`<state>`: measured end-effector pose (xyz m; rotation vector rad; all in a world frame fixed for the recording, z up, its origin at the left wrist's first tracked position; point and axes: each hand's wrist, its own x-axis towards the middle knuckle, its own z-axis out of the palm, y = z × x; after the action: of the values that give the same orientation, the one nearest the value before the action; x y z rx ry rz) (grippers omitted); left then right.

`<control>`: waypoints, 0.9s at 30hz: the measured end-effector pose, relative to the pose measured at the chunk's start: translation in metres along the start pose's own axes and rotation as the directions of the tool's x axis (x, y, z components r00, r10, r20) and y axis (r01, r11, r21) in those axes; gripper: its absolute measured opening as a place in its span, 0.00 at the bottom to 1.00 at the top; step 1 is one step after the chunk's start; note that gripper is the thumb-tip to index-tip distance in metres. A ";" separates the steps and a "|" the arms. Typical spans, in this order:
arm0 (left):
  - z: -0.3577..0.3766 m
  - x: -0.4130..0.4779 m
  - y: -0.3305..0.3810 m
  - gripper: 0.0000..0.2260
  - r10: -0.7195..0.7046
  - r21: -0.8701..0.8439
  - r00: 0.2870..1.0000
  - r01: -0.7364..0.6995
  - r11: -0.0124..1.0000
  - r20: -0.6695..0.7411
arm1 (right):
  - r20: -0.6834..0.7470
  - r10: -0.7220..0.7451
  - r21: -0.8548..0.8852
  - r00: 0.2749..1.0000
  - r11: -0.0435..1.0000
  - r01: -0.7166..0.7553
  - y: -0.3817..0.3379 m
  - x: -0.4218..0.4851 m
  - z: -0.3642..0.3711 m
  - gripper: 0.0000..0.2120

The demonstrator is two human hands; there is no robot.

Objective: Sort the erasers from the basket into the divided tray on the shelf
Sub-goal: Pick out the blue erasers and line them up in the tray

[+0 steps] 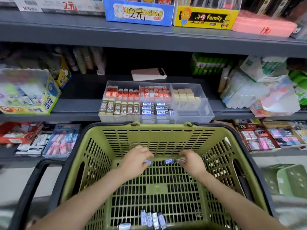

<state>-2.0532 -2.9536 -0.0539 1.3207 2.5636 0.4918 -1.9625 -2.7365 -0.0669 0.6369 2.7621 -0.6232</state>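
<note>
Both my hands reach to the far end of the green basket. My left hand pinches a blue-and-white eraser. My right hand grips another blue eraser, and a third blue eraser lies on the basket floor between the hands. Several more blue erasers lie at the basket's near end. The clear divided tray stands on the shelf just beyond the basket, with orange, brown 2B, blue and cream erasers in separate compartments; its front right compartment holds nothing that I can see.
A pink phone-like device lies on the shelf behind the tray. A Power Glue box stands left, plastic-wrapped packs right. Boxes of stationery fill the lower shelf and the upper shelf. Another green basket sits at right.
</note>
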 end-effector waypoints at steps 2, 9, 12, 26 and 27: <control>0.025 0.005 -0.008 0.16 -0.020 0.075 0.990 0.009 0.997 0.140 | 0.002 0.012 -0.135 1.000 0.991 -0.011 0.009 0.003 0.019 0.17; 0.074 0.012 -0.014 0.20 -0.137 0.198 0.983 0.111 0.974 0.126 | -0.021 0.012 -0.170 1.000 0.985 -0.016 0.026 0.012 0.046 0.12; 0.084 0.015 -0.012 0.21 -0.201 0.144 0.971 0.181 0.973 0.132 | -0.056 -0.099 -0.093 0.994 0.991 0.093 0.028 0.011 0.050 0.10; 0.047 0.007 -0.003 0.09 -0.466 -0.784 0.644 0.580 -0.220 0.607 | -0.035 -0.253 -0.028 0.967 0.967 0.252 0.003 0.015 0.062 0.12; 0.046 0.008 0.002 0.09 -0.451 -0.746 0.596 0.559 -0.362 0.665 | -0.056 -0.263 0.046 0.963 0.963 0.265 -0.003 0.010 0.058 0.10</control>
<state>-2.0404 -2.9367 -0.0957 -0.5013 1.3951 1.5420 -1.9650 -2.7616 -0.1204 0.2974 2.9115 -0.7465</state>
